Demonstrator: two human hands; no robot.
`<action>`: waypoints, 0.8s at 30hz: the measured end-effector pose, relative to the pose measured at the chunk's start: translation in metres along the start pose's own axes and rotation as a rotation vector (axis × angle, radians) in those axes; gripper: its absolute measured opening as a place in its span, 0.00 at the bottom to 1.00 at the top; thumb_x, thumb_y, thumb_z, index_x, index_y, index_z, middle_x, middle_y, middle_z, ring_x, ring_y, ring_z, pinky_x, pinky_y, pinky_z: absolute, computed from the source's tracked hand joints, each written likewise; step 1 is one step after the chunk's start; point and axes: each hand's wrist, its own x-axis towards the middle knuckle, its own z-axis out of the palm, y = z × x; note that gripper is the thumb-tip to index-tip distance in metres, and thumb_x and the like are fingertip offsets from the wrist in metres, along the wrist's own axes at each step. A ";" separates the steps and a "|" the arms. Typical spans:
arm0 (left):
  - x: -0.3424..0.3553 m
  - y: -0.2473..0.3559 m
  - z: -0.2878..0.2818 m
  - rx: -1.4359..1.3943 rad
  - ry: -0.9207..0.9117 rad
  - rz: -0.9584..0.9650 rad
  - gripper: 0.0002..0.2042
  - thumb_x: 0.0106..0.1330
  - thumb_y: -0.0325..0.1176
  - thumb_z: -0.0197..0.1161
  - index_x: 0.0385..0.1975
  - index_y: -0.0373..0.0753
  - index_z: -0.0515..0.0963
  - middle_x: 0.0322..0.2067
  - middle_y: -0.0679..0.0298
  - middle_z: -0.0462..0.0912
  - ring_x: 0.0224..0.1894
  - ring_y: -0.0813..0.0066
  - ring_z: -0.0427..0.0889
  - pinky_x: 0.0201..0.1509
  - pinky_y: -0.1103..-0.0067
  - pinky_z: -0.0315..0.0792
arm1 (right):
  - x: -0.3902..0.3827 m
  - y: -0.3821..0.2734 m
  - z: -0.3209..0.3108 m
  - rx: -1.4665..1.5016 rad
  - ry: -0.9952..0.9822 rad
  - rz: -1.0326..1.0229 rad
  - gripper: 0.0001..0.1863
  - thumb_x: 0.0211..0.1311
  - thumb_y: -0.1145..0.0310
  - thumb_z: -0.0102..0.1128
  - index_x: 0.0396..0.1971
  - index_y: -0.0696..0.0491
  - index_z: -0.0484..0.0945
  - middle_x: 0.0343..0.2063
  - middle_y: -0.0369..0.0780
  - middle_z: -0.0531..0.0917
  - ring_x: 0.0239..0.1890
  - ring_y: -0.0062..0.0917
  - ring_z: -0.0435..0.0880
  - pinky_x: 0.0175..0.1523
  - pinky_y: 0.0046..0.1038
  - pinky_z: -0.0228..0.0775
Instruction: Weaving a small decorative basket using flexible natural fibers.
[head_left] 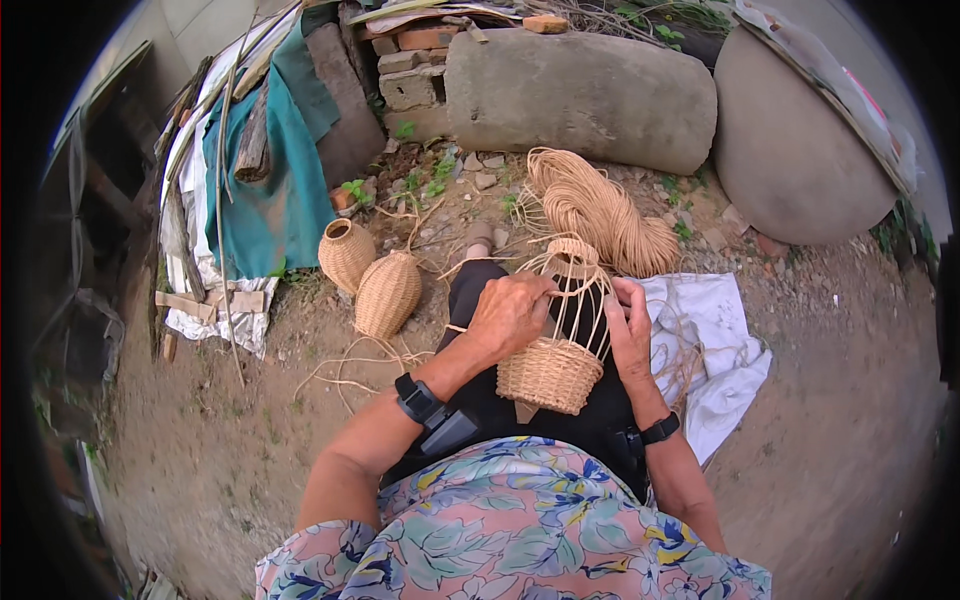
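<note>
Biggest first: two grey stone slabs, long one (580,90) far ahead of both hands, rounded one (790,140) ahead & to the right of the right hand. Teal cloth (270,180) draped over planks, well ahead-left of the left hand. White cloth (715,350) on the dirt just right of the right hand, loose strands lying over it. Coil of tan cane (600,210) on the ground straight ahead of the hands, near, w/ strands trailing toward them. Two finished woven baskets left of the left hand: one lying on its side (388,293), nearer; one more upright (346,254) just beyond it, the two touching or almost, can't tell which.

Half-woven basket (550,372) sits on the lap betw. the two hands: base end tightly woven, toward the body; bare upright stakes run away from the body to a small woven ring (573,250) at the far end.

Left hand (510,315) lies over the stakes from the left, fingers curled & closed, tips pinching at a stake or strand near the top; exactly which, can't tell. Right hand (630,330) on the right side of the frame, fingers together & bent, pressed against the stakes. Dark band on each wrist.
</note>
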 end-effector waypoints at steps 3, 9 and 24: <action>0.001 0.012 0.004 0.037 0.047 0.084 0.08 0.57 0.24 0.59 0.35 0.37 0.81 0.29 0.53 0.81 0.29 0.51 0.81 0.33 0.65 0.75 | -0.004 -0.015 -0.010 0.040 -0.013 0.038 0.25 0.58 0.62 0.60 0.53 0.59 0.68 0.49 0.48 0.76 0.54 0.37 0.74 0.61 0.36 0.62; -0.006 0.019 0.001 0.105 0.024 0.153 0.13 0.57 0.24 0.62 0.42 0.40 0.81 0.26 0.54 0.78 0.26 0.55 0.79 0.29 0.67 0.74 | -0.006 -0.034 0.001 -0.100 -0.079 0.018 0.31 0.53 0.66 0.63 0.57 0.58 0.65 0.51 0.49 0.72 0.57 0.40 0.71 0.63 0.36 0.60; -0.049 -0.060 -0.067 -1.524 0.017 -0.551 0.13 0.70 0.31 0.55 0.52 0.36 0.73 0.19 0.78 0.58 0.18 0.90 0.55 0.20 0.89 0.51 | 0.017 -0.029 0.013 -0.285 -0.147 0.163 0.26 0.48 0.67 0.58 0.50 0.57 0.68 0.50 0.50 0.74 0.55 0.48 0.71 0.59 0.41 0.63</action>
